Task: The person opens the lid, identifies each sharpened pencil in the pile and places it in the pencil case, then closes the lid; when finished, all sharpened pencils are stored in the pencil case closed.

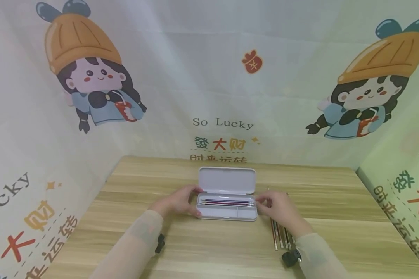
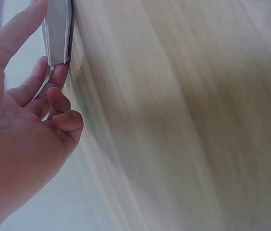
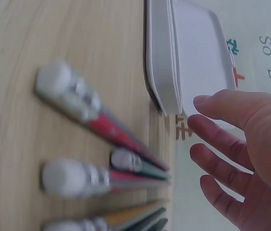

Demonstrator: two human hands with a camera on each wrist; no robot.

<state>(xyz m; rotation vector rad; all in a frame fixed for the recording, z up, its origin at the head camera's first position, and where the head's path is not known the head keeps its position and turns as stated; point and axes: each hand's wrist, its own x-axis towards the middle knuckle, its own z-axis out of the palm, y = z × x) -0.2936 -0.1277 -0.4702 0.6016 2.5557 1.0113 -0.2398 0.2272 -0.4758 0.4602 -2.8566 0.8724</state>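
Note:
A white pencil case lies on the table with its lid raised at the back. Several pencils lie side by side in its rear compartment, eraser ends to the right. My left hand grips the case's left end, thumb at the front and fingers towards the back; the left wrist view shows fingertips against the case end. By the right end is my right hand, its fingers loosely bent and holding nothing in the right wrist view. The case's front compartments hold nothing visible.
More pencils with white erasers lie on the wooden table to the right of the case, partly hidden under my right hand and wrist. A printed cloth hangs behind the table and along its sides.

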